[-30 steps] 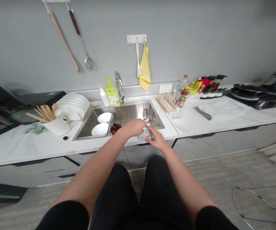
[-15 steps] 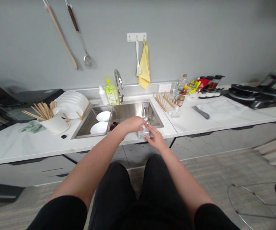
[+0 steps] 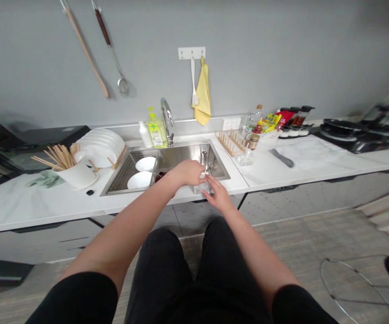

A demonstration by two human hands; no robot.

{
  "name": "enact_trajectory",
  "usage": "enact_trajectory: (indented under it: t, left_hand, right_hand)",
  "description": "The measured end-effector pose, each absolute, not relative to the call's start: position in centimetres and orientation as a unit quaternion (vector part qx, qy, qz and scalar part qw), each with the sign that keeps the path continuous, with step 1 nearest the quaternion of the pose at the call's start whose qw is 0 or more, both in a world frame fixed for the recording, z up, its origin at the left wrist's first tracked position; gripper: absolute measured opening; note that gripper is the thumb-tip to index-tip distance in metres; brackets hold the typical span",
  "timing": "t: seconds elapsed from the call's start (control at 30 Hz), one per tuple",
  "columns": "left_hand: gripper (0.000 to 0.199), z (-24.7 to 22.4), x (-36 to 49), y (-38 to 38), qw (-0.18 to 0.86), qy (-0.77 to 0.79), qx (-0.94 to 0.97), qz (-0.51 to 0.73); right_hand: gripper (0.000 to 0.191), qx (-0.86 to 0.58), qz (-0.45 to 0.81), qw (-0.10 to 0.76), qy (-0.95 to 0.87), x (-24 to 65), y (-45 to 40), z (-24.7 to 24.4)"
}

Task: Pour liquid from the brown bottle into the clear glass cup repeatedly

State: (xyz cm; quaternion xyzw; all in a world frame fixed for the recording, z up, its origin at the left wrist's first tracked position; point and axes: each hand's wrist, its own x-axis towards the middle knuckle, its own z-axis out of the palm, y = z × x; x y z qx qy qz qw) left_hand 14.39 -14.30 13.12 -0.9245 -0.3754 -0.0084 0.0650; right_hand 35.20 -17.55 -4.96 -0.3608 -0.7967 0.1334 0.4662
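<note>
The only view sits at the wearer's head, looking forward and steeply down past both forearms to the sink [image 3: 185,155] and bench [image 3: 113,204]. It stands back far enough to take in the wall above, the floor below and the stove [image 3: 356,137] toward the right edge.

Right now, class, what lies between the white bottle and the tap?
At least one yellow-green pump bottle stands between the white bottle and the tap, in the head view.
</note>
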Motion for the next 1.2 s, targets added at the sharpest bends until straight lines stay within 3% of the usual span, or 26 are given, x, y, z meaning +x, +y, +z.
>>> enact_trajectory:
  t: [0.17,0.3,0.47,0.63,0.8,0.97,1.1,1.2]
  left_hand:
    - [0.028,13.9,14.8,-14.3,0.028,-0.395,-0.917,0.053]
    - [0.057,13.6,15.5,-14.2,0.026,-0.438,-0.898,0.037]
    - [0.038,13.7,16.1,-14.3,0.029,-0.422,-0.904,0.064]
    - [0.061,14.0,16.7,-14.4,0.060,-0.470,-0.878,0.071]
    - [0.037,14.3,16.9,-14.6,0.040,-0.446,-0.890,0.089]
    - [0.064,14.5,17.2,-14.9,0.062,-0.482,-0.870,0.081]
    - [0.043,14.6,17.3,-14.8,0.054,-0.446,-0.887,0.104]
    - [0.052,14.4,17.3,-14.8,0.076,-0.465,-0.877,0.097]
  right_hand:
    - [0.066,-0.362,0.134,0.469,-0.794,35.2,-17.7,-4.9]
    - [0.064,-0.362,0.133,0.474,-0.791,35.1,-17.7,-4.9]
    - [0.067,-0.362,0.134,0.467,-0.795,35.2,-17.6,-4.9]
    - [0.064,-0.377,0.129,0.474,-0.785,35.2,-17.5,-5.1]
    - [0.066,-0.363,0.145,0.472,-0.791,35.2,-17.6,-4.9]
    - [0.066,-0.380,0.134,0.471,-0.784,35.1,-17.5,-5.0]
    - [0.067,-0.366,0.137,0.477,-0.788,35.1,-17.5,-5.1]
    - [0.065,-0.370,0.139,0.477,-0.785,35.1,-17.5,-5.2]
